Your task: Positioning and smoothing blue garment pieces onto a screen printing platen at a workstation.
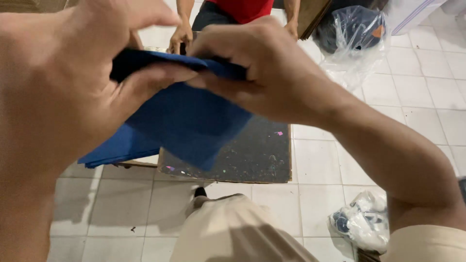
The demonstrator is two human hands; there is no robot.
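blue cloth [189, 121] | left hand [73, 82] pinching it | right hand [262, 68] pinching it

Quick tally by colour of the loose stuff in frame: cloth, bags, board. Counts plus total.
Blue: 2 (cloth pinched by left hand and right hand; cloth stack)
Clear plastic bags: 2 (dark contents; white and blue contents)
Dark grey: 1 (speckled board)
Total: 5
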